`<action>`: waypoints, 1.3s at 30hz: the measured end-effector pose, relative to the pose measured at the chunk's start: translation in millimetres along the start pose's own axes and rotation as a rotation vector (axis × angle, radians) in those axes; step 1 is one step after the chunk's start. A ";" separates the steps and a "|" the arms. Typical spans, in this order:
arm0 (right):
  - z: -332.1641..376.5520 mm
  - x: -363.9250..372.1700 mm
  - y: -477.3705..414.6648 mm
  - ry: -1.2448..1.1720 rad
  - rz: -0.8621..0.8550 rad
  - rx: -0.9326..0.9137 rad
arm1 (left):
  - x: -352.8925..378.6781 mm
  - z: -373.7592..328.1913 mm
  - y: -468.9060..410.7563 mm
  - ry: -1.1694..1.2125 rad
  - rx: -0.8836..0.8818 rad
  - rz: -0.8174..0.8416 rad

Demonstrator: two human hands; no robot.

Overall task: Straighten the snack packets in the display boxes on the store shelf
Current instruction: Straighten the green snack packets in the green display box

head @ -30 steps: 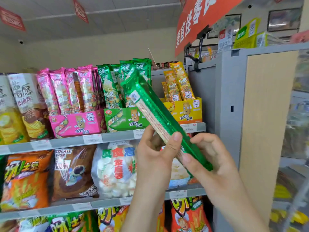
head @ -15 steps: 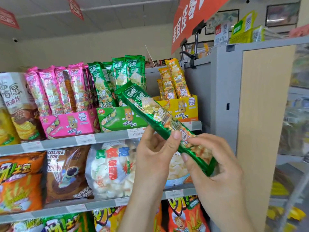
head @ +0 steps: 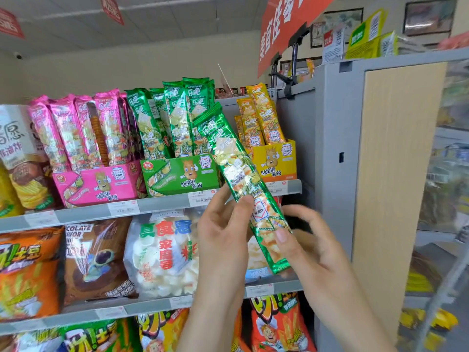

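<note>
Closest in, below and right of the green display box [head: 180, 175]: left hand [head: 223, 240] pinching the green packet [head: 241, 174] near its middle, thumb on the printed face, fingers curled behind. Right hand [head: 309, 247] grasping the lower end the same way, thumb pressed on the front. Two grips probably for control of a long, limp foil sleeve, one to steady and one to steer.

Green packet out of the box, slanted, printed face toward the camera. Top end leaning up over the box's right corner and overlapping the standing green packets [head: 175, 115], bottom end hanging below the shelf edge [head: 157, 205]. Face-out and top-first, so likely lined up for a return to the row.

Inside the box, farther back: standing green packets upright but unevenly fanned, hence tidying probably not yet finished.

Just left of the box: pink display box [head: 99, 184], its pink packets [head: 76, 133] tilted leftward. Right of the box, partly hidden by the held packet: yellow display box [head: 279, 158], yellow packets [head: 264, 118] standing toward the back.
</note>
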State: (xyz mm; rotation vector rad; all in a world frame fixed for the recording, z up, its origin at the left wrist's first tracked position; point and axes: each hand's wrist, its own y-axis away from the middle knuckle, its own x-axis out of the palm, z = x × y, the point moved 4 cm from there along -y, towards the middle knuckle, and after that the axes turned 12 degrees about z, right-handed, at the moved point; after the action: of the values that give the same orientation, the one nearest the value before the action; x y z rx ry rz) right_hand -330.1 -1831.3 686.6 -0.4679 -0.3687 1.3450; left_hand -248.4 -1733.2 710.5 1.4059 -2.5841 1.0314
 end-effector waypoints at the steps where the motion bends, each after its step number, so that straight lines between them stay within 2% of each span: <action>1: 0.1 1.5 0.8 -0.026 0.038 0.012 | -0.2 1.1 0.6 0.006 -0.002 -0.009; 8: 1.3 4.4 6.3 -0.061 0.190 0.036 | -1.0 -1.2 1.0 0.012 0.010 -0.093; 12: -1.0 6.3 7.1 -0.099 0.181 0.027 | -3.4 2.2 1.0 -0.022 -0.010 -0.093; 16: -6.9 5.0 8.8 -0.013 0.167 0.010 | -6.8 4.0 -1.0 -0.032 -0.057 -0.066; 18: -10.5 2.4 10.2 0.038 0.217 0.043 | -11.1 -0.5 -6.4 -0.040 -0.060 -0.072; 21: -19.3 -3.8 10.3 0.000 0.318 0.134 | -18.8 -19.2 -20.9 -0.069 -0.019 -0.123; 26: -29.5 -10.4 6.0 -0.016 0.431 0.212 | -20.5 -46.3 -38.2 -0.123 -0.021 -0.113; 28: -31.1 -13.4 3.8 -0.068 0.407 0.201 | -24.6 -54.0 -45.1 -0.139 -0.005 -0.104; 34: -14.4 -27.5 -18.2 -0.279 0.143 0.069 | -46.2 -78.0 -62.6 -0.238 0.062 -0.084; 36: -2.0 -24.0 -28.4 -0.209 0.170 0.038 | -50.4 -89.9 -68.2 -0.263 0.096 -0.105; 39: 7.4 -10.2 -49.6 -0.060 0.311 0.055 | -50.3 -111.6 -80.0 -0.366 0.179 -0.068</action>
State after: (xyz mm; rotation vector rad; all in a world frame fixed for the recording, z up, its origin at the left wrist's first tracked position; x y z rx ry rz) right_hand -294.3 -1848.2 719.0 -0.4526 -0.3159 1.6696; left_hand -189.2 -1663.5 824.6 1.8716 -2.7123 1.1126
